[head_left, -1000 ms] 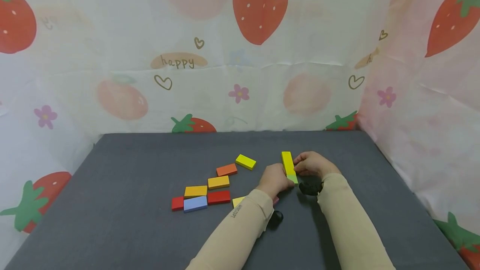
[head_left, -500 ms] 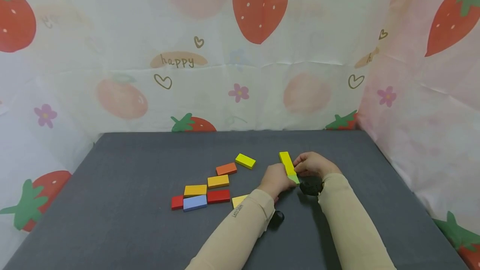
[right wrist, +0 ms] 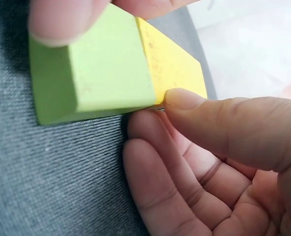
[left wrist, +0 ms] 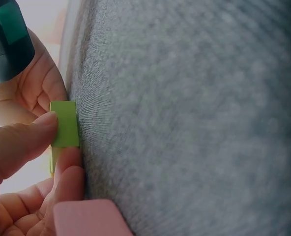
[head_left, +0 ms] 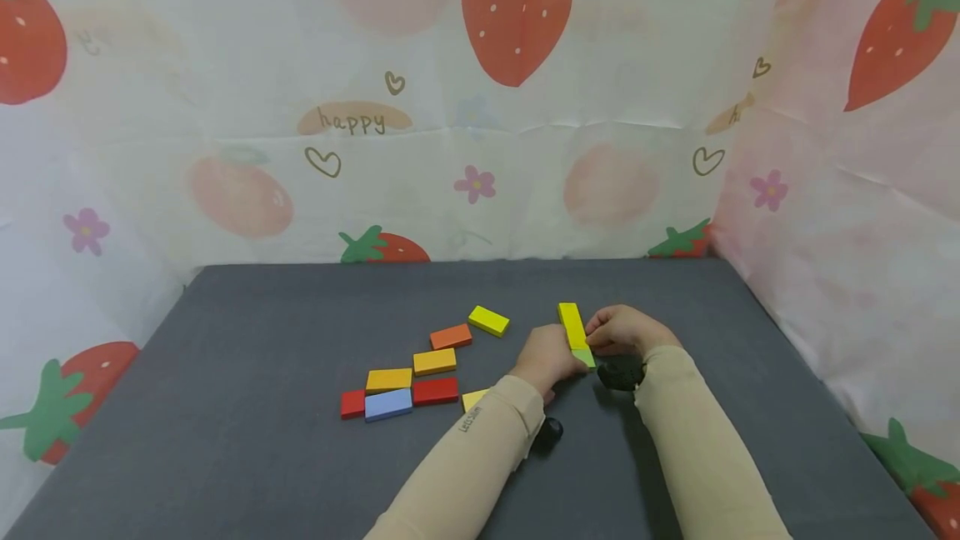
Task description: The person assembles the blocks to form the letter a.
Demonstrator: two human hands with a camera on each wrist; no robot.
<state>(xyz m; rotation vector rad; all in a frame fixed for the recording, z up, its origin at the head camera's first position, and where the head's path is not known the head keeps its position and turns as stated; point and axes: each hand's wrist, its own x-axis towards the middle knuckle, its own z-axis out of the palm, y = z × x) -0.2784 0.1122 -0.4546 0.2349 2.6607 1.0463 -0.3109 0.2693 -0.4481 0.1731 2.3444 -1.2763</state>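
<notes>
In the head view a yellow block (head_left: pixel 571 322) lies end to end against a light green block (head_left: pixel 583 357). My left hand (head_left: pixel 545 359) holds the green block (left wrist: pixel 66 125), thumb on its near end and fingers along its side. From the right, my right hand (head_left: pixel 628 330) touches the row. The right wrist view shows my right thumb tip (right wrist: pixel 182 100) against the yellow block (right wrist: pixel 172 64) near the seam, with the other fingers loosely bent beside the blocks. My left thumb (right wrist: pixel 62 22) is on the green block (right wrist: pixel 111 69) there.
Left of my hands lie a yellow block (head_left: pixel 489 321), an orange one (head_left: pixel 451 337), two amber ones, two red ones (head_left: pixel 435 391) and a blue one (head_left: pixel 388 404). A pale yellow block (head_left: pixel 472 399) is partly under my left sleeve. A pink block (left wrist: pixel 90 219) shows below my left fingers.
The far end of the yellow block beside my hands has shifted slightly left, tilting the row a little more. Both hands stay nearly in place. The pink block is now hidden in the head view.
</notes>
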